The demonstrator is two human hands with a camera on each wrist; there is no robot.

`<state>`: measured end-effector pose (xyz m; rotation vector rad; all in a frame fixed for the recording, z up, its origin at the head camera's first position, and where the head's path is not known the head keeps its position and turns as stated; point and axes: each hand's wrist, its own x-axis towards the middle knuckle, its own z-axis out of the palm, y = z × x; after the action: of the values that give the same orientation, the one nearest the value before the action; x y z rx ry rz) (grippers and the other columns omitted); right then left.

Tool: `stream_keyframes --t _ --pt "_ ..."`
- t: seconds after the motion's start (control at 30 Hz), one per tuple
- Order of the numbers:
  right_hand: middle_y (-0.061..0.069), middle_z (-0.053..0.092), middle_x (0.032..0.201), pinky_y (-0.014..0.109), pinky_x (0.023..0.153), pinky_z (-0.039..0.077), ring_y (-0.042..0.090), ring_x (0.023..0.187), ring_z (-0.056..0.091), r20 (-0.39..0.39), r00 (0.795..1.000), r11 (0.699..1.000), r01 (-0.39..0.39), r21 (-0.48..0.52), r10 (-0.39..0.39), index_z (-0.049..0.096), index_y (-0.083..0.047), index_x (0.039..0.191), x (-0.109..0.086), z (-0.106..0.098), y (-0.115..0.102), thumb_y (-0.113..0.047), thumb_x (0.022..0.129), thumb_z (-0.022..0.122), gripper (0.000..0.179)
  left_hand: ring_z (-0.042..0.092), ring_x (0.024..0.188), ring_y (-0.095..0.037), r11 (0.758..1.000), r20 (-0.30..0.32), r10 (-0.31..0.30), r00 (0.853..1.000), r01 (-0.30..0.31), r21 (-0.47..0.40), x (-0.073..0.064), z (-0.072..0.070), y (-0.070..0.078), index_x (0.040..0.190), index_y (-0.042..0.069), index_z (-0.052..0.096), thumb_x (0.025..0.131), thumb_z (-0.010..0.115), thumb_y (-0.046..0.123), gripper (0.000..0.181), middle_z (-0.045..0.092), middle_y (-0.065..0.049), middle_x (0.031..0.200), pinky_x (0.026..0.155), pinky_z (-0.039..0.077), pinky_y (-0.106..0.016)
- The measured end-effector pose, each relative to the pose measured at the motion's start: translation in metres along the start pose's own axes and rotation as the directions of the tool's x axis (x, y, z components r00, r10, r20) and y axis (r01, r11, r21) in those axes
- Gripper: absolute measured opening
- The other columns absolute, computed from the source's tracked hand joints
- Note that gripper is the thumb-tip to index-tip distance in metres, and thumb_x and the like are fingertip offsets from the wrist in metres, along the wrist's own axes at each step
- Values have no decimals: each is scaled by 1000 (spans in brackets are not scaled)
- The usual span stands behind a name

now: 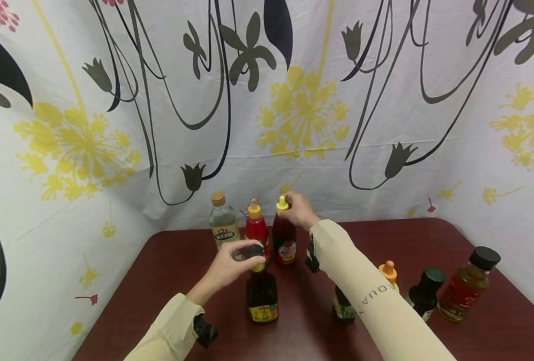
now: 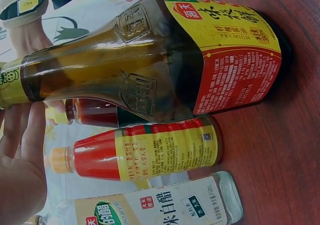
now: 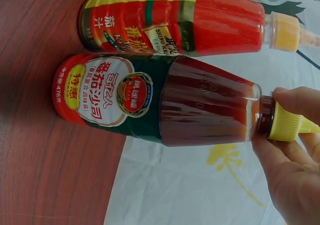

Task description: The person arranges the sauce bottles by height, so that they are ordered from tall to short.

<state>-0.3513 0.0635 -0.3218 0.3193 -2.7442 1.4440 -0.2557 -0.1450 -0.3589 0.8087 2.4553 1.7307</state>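
Note:
My left hand grips a dark soy sauce bottle at its cap, thumb and fingers around the top. The bottle's yellow and red label shows in the left wrist view. Farther back, my right hand pinches the yellow cap of a dark red ketchup bottle. Beside that bottle stands a brighter red ketchup bottle with an orange cap. To its left is a clear white vinegar bottle, partly hidden behind my left hand in the head view.
On the right of the dark red table are a small dark bottle, an orange-topped bottle, a green-capped dark bottle and a black-capped oil bottle. My right sleeve partly covers some. A patterned cloth hangs behind the table.

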Motion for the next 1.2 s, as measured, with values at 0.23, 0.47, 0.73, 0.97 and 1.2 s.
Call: stream_keyframes --t 0.23,0.47,0.73,0.97,1.2 --pt "16 37 134 41 96 33 29 124 33 38 999 999 12 46 -13 38 -1 130 -3 -15 -12 -4 82 61 53 55 85 -19 1000 13 -4 1000 4 -7 -3 2 20 111 2 60 82 63 12 31 60 -11 104 69 49 -28" --pt "15 36 136 40 97 32 28 124 32 48 997 998 56 13 -56 38 -2 130 -7 -45 -40 -6 83 61 52 55 87 -21 1000 -7 -1 1000 0 -14 -1 2 8 112 3 60 82 64 13 32 60 -11 105 68 49 -28" --pt "14 35 137 41 96 34 28 123 34 36 991 991 132 -7 -132 39 -4 131 -23 -87 -59 -9 83 61 53 56 86 -19 1000 -34 2 999 -3 -22 -1 4 1 110 11 62 80 67 21 32 61 -6 103 68 50 -36" --pt "16 37 133 44 92 36 32 119 38 37 976 975 218 -42 -216 41 -5 129 -51 -119 -54 -16 86 59 48 56 89 -19 1000 -49 -4 999 4 -1 -4 6 0 109 12 62 80 67 24 32 61 -4 104 68 50 -32" --pt "16 43 129 44 92 37 31 113 44 80 957 941 290 -172 -281 44 -3 126 -86 -146 -44 -20 87 58 45 55 88 -20 999 -73 -43 996 42 -10 -7 6 2 111 12 62 80 66 21 33 59 -6 107 67 50 -29"
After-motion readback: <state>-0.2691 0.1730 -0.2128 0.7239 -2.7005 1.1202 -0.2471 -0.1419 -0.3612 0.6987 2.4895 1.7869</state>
